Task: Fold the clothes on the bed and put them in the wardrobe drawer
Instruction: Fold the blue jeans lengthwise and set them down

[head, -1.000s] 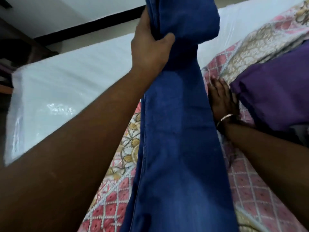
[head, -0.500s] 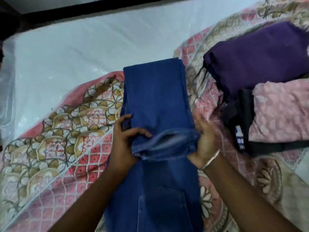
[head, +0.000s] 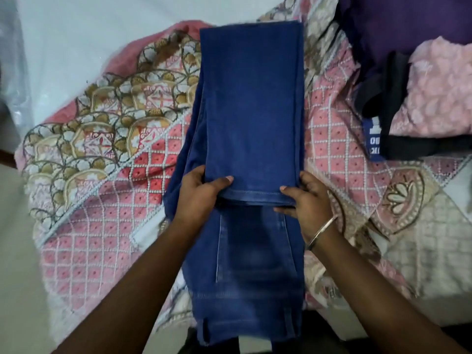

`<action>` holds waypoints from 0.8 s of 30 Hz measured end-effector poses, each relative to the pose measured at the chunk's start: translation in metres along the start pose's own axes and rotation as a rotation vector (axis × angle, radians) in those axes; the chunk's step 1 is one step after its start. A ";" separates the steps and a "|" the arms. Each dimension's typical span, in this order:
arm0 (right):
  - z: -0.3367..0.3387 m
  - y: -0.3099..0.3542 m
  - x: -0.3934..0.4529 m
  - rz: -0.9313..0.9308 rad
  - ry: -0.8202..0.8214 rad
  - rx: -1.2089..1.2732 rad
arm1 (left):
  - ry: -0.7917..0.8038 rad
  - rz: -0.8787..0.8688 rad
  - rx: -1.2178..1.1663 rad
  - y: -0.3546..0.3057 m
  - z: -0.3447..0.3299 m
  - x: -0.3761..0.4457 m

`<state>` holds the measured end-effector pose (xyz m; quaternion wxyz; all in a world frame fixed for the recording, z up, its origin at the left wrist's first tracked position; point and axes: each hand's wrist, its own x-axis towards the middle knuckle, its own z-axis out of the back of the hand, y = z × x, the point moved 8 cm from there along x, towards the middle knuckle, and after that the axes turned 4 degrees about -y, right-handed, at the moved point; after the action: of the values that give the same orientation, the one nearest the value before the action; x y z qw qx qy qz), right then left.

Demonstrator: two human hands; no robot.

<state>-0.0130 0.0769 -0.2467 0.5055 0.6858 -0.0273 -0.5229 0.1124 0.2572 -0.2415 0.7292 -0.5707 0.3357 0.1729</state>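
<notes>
A pair of blue jeans (head: 250, 111) lies lengthwise on the patterned pink bedspread (head: 102, 200), its legs folded back over the seat. The leg hems sit just above the back pocket. My left hand (head: 201, 192) grips the left corner of the hems, thumb on top. At the right corner, my right hand (head: 306, 198), with a bangle at the wrist, pinches the hems. The waistband lies at the near edge of the bed.
At the right lie a purple garment (head: 408, 24), a pink lacy garment (head: 439, 98) and a black garment (head: 393, 103) with a blue label. A white plastic-covered mattress (head: 76, 47) shows at the far left. The wardrobe drawer is out of view.
One second ago my left hand held the jeans up high. Both hands have since brought the folded legs down flat and drawn the hems nearer to me.
</notes>
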 end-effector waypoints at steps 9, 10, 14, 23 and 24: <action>0.037 -0.102 -0.115 -0.054 0.131 -0.582 | -0.012 0.142 0.226 0.114 0.069 -0.125; 0.043 -0.115 -0.123 -0.088 0.124 -0.640 | -0.020 0.154 0.252 0.125 0.073 -0.134; 0.057 -0.133 -0.139 -0.060 0.033 -0.846 | -0.081 0.083 0.527 0.140 0.074 -0.150; -0.011 -0.083 -0.090 0.769 -0.019 -1.276 | -0.093 -0.735 1.218 0.062 -0.015 -0.069; -0.012 -0.091 -0.083 0.723 0.008 -1.306 | -0.056 -0.676 1.238 0.068 -0.018 -0.054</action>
<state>-0.0858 0.1764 -0.2563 0.9506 0.1959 0.0668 -0.2313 0.0253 0.2665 -0.2557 0.9419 -0.1193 0.1579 -0.2713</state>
